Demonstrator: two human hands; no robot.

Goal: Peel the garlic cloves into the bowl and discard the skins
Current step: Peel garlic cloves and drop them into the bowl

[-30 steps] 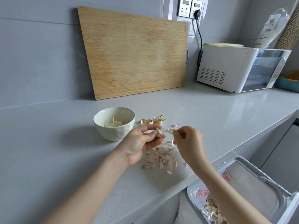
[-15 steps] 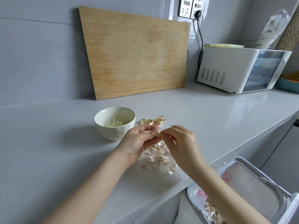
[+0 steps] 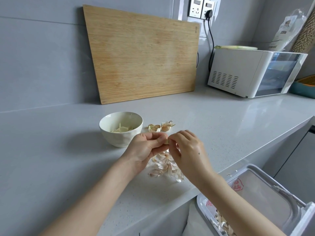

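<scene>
Both forearms angle in from the near edge. The left hand (image 3: 146, 147), palm facing right, curls thumb and fingers round a garlic clove (image 3: 166, 141). The right hand (image 3: 189, 150), knuckles up, pinches the clove's right end. The clove is held just right of the bowl (image 3: 119, 141), above the skins (image 3: 163, 167).

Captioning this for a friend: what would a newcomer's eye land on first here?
The hands meeting over the counter: the left hand holds a garlic clove, the right hand pinches it, above a pile of skins, beside a white bowl. Behind, a big wooden cutting board leans on the wall.
</scene>
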